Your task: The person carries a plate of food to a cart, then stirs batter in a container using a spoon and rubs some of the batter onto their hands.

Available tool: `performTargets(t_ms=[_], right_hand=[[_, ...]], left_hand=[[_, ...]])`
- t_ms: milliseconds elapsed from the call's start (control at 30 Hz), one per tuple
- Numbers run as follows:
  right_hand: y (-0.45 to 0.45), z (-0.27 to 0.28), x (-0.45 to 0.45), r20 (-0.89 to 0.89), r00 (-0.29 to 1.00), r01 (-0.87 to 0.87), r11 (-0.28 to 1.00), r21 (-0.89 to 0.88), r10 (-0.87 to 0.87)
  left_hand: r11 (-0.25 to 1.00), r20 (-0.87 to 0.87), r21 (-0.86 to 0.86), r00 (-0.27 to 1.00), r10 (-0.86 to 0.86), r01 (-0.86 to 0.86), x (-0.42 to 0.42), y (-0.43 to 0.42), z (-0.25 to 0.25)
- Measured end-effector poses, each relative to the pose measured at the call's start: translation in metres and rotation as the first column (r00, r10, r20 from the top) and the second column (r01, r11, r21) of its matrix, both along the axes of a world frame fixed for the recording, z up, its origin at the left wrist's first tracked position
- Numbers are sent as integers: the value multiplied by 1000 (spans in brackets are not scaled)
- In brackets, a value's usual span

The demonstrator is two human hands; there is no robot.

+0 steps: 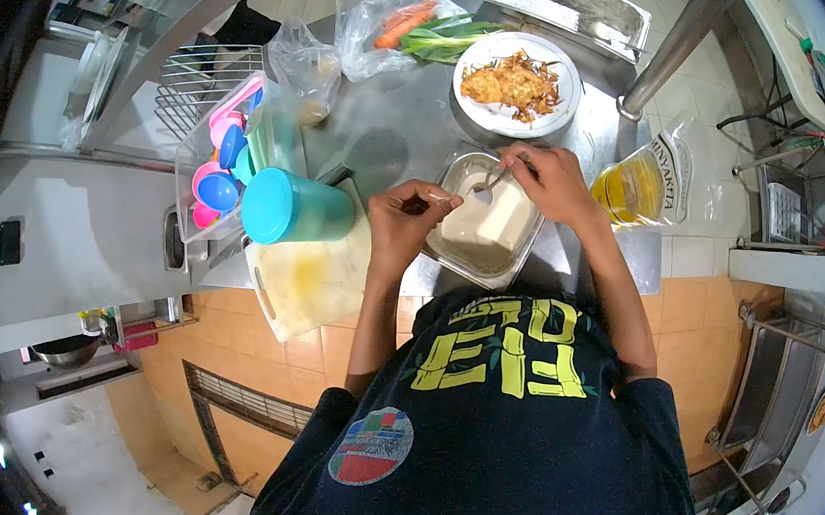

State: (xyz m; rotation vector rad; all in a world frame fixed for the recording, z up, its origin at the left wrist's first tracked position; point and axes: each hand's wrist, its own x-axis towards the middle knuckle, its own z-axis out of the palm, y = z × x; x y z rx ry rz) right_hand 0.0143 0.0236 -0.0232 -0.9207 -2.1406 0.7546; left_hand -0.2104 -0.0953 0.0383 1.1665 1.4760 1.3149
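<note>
A rectangular metal pan (523,260) of pale, creamy liquid (475,232) stands at the near edge of the steel table. My right hand (551,182) is closed round the handle of a spoon (485,189), whose bowl is over the far end of the pan. Over the pan's left rim, my left hand (406,219) has its thumb and finger pinched together. Whatever is between those fingertips is too small to make out. Just beyond the pan, a white plate (467,104) carries browned fried food (516,85).
Left of the pan are a cutting board (303,291), a teal lidded container (299,209) and a bin of colourful cups (220,172). A bag of yellow oil (636,186) sits to the right. Bagged carrots (405,25), green leaves (450,42) and a metal tray (564,12) lie farther back.
</note>
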Motion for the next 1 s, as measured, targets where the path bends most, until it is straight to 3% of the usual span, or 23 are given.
performTargets(t_ms=[100, 400, 633, 733, 933, 1000], right_hand=[[-1, 1, 0, -21, 1000, 0, 1000, -3, 0], [-1, 1, 0, -33, 999, 15, 1000, 6, -15], [2, 2, -2, -3, 1000, 1, 1000, -12, -1], [-3, 10, 0, 1, 1000, -6, 999, -35, 6], [-4, 10, 2, 66, 998, -8, 1000, -29, 10], [-4, 11, 0, -1, 1000, -9, 1000, 0, 9]], left_hand=[[999, -37, -46, 999, 8, -10, -3, 1, -5], [993, 179, -97, 983, -43, 62, 1, 2, 0], [988, 159, -148, 987, -10, 34, -8, 3, -14], [992, 236, -121, 972, 6, 23, -12, 2, -19], [996, 119, -87, 993, 3, 7, 1, 2, -6], [989, 28, -136, 999, -47, 50, -6, 1, -11]])
